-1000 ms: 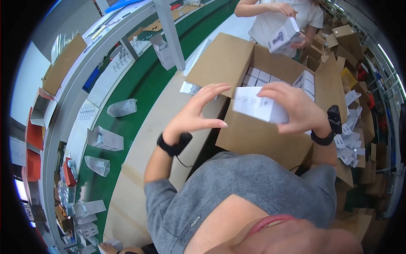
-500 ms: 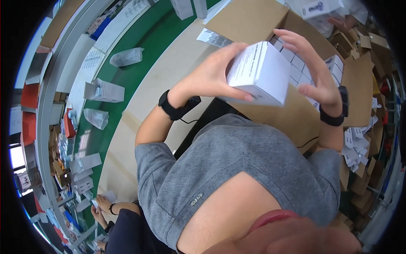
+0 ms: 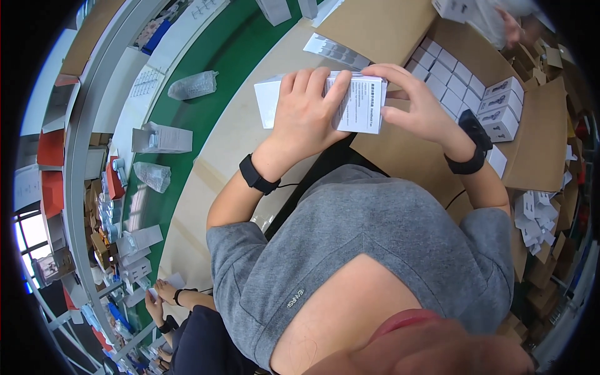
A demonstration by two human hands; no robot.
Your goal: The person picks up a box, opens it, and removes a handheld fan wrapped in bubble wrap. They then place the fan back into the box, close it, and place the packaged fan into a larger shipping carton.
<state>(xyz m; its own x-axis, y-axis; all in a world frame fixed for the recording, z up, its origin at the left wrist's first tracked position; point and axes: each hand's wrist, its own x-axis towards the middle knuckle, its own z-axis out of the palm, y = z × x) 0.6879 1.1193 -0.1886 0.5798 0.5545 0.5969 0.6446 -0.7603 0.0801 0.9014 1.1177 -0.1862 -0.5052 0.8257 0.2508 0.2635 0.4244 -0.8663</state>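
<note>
Head view: just over the carton's (image 3: 400,159) near left corner, a white box (image 3: 365,106) is held up. The left grip (image 3: 305,111) wraps across it from its left part, clasping it firmly. The right grip (image 3: 420,105) is half curled at the box's right end; from here I can't quite tell whether it pinches. Rows of white cartonlets (image 3: 440,81) fill the carton's inside, and a co-worker's hand (image 3: 511,28) shows beyond its far side. Left of the carton runs the worktop (image 3: 206,181), then the green belt (image 3: 200,115).
</note>
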